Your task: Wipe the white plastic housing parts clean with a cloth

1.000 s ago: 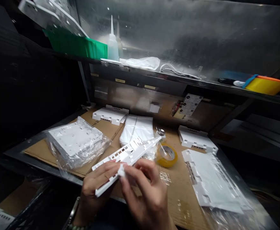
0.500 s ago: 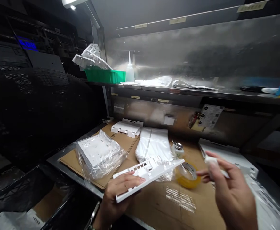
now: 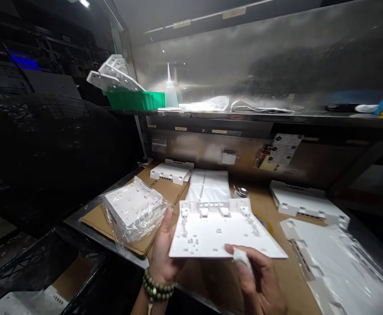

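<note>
A white plastic housing panel (image 3: 217,232) with moulded clips and slots is tilted up in front of me, its inner face showing. At its left side, my left hand (image 3: 165,249) grips it, with part of the fingers hidden beneath. My right hand (image 3: 260,275) pinches a small white wad, like folded cloth (image 3: 242,259), against the panel's near edge. Behind the panel lie a stack of clear plastic bags (image 3: 209,186) and a metal-topped bottle (image 3: 241,191). A roll of yellow tape (image 3: 266,224) is mostly covered by the panel.
A bagged white housing (image 3: 134,203) rests on cardboard (image 3: 93,217) at left, another housing (image 3: 171,171) behind it. More housings (image 3: 309,201) and a plastic-covered panel (image 3: 339,258) lie at right. The shelf above carries a green bin (image 3: 138,100) and a nozzle bottle (image 3: 170,94).
The panel has turned so its inner face shows broadside to me. My right hand has come left with the white wad, from beside the tape roll to the panel's near edge.
</note>
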The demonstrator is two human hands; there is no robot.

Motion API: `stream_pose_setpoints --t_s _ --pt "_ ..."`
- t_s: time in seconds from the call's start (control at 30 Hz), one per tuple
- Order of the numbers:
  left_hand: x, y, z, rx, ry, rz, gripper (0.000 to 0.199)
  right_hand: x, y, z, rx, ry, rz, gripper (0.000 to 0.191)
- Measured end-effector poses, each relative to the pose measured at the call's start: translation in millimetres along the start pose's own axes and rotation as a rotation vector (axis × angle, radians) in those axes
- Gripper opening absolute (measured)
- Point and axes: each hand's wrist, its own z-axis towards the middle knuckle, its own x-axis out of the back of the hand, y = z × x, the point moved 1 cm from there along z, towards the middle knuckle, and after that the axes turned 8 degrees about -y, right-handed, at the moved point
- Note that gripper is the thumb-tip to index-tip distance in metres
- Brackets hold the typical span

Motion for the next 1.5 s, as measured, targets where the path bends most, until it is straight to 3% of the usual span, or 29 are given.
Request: stream_pose_setpoints --t_s 0.1,0.2,0.33,0.47,0.6,0.77,0.97,1.23,1.5 --pt "-6.0 5.5 3.5 0.121 0.118 -0.058 0.067 5.3 8.7 -3.9 0.069 -0.161 0.08 0.024" --pt "-13.3 6.5 2.4 0.133 0.185 -0.082 0.064 20.3 10.7 1.9 0.06 -0.267 0.044 0.02" --pt "-31.3 -1.5 -2.5 -0.012 0.273 -0.06 0.065 23.4 -11.4 9.9 0.246 -0.26 -0.07 0.02" --pt "-46.9 -13.2 -6.2 -0.137 0.253 -0.01 0.073 -3.7 -40.0 6.9 0.344 -0.358 -0.007 0.024" --pt "-50.7 -16.3 -10.0 -0.171 0.249 0.053 0.078 -20.1 -47.5 1.8 0.465 -0.359 -0.021 0.02" --pt "-52.1 -14.1 -14.0 -0.232 0.233 0.103 0.074 -14.8 -44.3 2.3 0.468 -0.321 -0.081 0.018" --pt "-52.3 -15.7 -19.8 -0.262 0.202 0.091 0.079 -23.9 -48.8 -7.1 0.614 -0.256 -0.109 0.023" --pt "-38.7 -1.3 -20.1 -0.315 0.248 0.003 0.071 3.0 -46.8 -0.7 0.546 -0.22 -0.151 0.026" --pt "-48.3 -9.9 -15.8 -0.311 0.196 0.048 0.078 -24.5 -53.6 -6.1 0.557 -0.31 -0.11 0.021"
